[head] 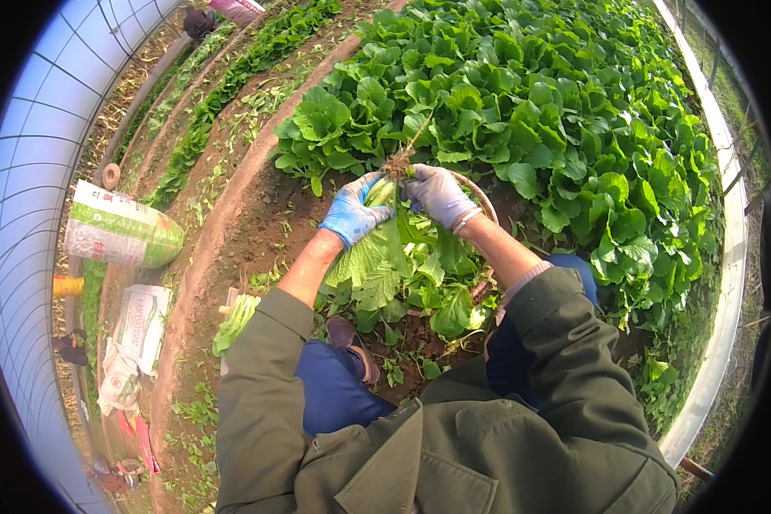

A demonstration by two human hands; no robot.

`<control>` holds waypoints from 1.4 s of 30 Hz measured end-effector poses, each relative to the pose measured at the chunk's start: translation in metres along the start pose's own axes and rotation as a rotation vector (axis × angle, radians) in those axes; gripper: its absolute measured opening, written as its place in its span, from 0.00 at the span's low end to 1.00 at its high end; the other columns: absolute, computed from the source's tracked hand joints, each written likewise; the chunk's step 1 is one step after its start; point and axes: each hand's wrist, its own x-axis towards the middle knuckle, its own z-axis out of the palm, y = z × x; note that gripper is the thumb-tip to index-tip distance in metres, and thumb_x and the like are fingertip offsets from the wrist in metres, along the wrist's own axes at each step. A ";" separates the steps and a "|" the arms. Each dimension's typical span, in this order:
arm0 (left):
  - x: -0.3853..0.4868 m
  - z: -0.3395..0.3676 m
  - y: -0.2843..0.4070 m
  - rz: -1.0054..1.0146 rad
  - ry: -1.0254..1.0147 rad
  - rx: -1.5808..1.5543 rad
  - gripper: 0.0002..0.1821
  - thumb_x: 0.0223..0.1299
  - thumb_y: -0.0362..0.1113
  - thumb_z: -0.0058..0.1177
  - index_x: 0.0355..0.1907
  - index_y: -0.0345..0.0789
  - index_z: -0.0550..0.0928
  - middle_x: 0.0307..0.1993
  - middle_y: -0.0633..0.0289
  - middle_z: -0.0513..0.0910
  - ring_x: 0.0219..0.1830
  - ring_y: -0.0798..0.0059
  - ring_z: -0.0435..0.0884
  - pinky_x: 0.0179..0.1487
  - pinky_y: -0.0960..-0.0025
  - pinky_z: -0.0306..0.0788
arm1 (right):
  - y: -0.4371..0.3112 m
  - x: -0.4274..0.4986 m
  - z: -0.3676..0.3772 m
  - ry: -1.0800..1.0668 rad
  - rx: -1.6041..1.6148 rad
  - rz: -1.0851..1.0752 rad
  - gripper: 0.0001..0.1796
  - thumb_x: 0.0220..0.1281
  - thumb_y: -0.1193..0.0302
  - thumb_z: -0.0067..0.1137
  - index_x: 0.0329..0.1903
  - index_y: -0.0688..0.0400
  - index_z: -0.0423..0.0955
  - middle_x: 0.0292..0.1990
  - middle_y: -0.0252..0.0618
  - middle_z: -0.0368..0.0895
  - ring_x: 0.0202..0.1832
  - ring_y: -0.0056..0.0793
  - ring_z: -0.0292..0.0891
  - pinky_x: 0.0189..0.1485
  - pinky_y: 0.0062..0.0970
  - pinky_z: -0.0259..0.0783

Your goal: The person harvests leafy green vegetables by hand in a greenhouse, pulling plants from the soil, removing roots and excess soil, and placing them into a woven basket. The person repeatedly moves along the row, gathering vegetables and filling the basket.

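My left hand (pixel 358 215), in a blue-stained glove, grips a bunch of uprooted leafy greens (pixel 369 257) by the pale stems. The soil-caked roots (pixel 398 162) point up and away from me, and the leaves hang down towards my lap. My right hand (pixel 440 194), also gloved, closes on the same bunch just beside the roots; its fingertips are partly hidden. Beneath both hands a round basket (pixel 485 199) holds more cut greens (pixel 453 308), its rim showing behind my right wrist.
A dense bed of leafy greens (pixel 520 109) grows ahead and to the right, bordered by a pale edging (pixel 726 276). Left of me lie a pile of greens (pixel 236 324), a soil ridge (pixel 215 225) and printed sacks (pixel 125 225). Other people (pixel 70 347) are at the far left.
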 end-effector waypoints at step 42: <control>-0.028 -0.048 0.001 -0.075 0.057 -0.432 0.20 0.56 0.29 0.60 0.52 0.29 0.76 0.46 0.63 0.81 0.47 0.78 0.77 0.55 0.74 0.70 | -0.050 -0.006 -0.006 -0.220 0.364 -0.031 0.24 0.60 0.65 0.64 0.54 0.66 0.73 0.44 0.37 0.81 0.43 0.18 0.74 0.48 0.21 0.71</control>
